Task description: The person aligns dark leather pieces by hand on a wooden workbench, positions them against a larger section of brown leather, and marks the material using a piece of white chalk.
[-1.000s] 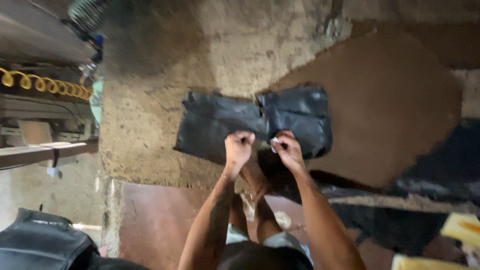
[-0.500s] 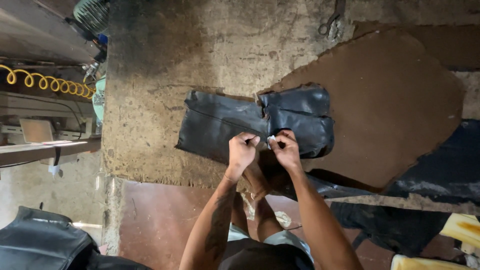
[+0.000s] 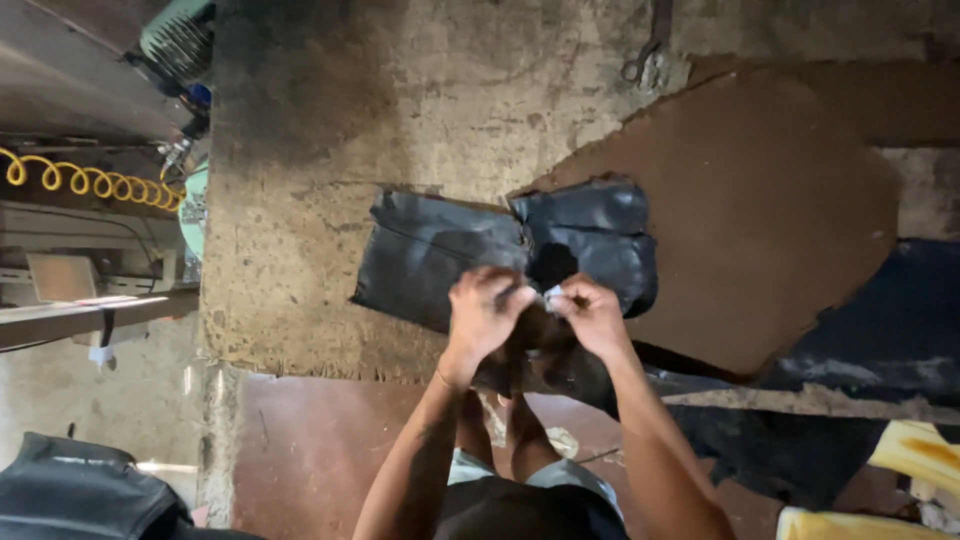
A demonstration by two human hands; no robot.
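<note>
Two hands' fingers [image 3: 530, 297] on black leather piece [image 3: 440, 255].

Around you, a worn, stained worktable [image 3: 330, 120] fills the centre of the frame, with a large brown sheet of board [image 3: 780, 200] lying across its right half. Scissors [image 3: 650, 55] rest at the top edge, just above that sheet. At upper left you see a green motor housing [image 3: 175, 35], and below it a yellow coiled hose [image 3: 90, 180] strung across a shelf. A black bag [image 3: 80, 495] sits at lower left on the reddish floor [image 3: 310, 450]. Yellow foam pieces [image 3: 920, 455] show at lower right.
</note>
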